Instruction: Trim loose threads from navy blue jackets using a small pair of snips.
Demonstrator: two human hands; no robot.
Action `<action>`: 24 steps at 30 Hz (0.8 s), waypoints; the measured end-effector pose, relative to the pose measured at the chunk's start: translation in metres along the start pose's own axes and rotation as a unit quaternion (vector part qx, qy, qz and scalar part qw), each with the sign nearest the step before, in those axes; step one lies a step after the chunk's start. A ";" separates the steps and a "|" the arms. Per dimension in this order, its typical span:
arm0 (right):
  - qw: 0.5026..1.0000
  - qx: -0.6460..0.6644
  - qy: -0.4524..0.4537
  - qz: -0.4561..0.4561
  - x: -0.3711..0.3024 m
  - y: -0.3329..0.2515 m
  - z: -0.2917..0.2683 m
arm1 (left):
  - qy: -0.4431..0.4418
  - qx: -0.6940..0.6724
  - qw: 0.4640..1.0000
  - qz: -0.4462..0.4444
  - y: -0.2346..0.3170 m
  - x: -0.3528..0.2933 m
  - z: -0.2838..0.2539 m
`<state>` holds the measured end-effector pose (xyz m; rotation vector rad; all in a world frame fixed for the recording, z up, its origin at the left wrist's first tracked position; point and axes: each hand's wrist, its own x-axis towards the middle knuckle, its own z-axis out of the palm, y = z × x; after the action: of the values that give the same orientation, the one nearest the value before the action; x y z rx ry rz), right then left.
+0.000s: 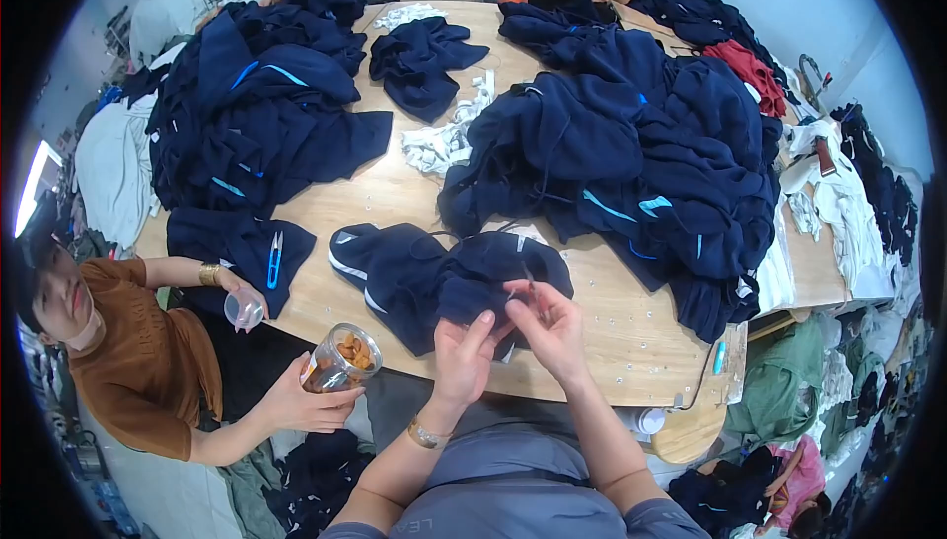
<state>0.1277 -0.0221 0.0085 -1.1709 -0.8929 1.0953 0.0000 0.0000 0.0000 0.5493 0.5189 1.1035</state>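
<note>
A navy garment [400,268] with white stripes lies bunched on the wooden table in front of me. My left hand [464,359] pinches its near edge between thumb and fingers. Close beside it, my right hand [548,330] is closed over the same cloth, thumb toward the index finger. A thin dark thing shows at its fingertips, too small to name. To my left, a co-worker in a brown shirt holds a clear jar of nuts [353,354] in one hand and a small clear plastic cup [244,309] in the other.
Large heaps of navy garments [612,135] cover much of the table [385,189]. Blue-handled thread snips [274,261] rest on navy cloth at the left. White strips [434,147] lie mid-table. Two people work across the far side. A stool [691,432] stands at the near right.
</note>
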 end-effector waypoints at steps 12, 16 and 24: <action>0.974 -0.199 0.003 -0.110 -0.001 0.033 -0.009 | -0.021 -0.058 0.994 -0.092 -0.009 0.003 -0.018; 0.930 -0.324 0.042 -0.168 -0.008 0.029 -0.003 | 0.067 -0.025 0.987 -0.146 -0.003 -0.009 -0.005; 0.999 0.021 0.023 -0.038 -0.023 0.023 0.020 | -0.007 0.168 0.983 0.074 -0.012 -0.007 0.003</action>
<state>0.0984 -0.0386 -0.0102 -1.1140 -0.8696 1.0168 0.0076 -0.0116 -0.0050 0.9012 0.6659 1.1591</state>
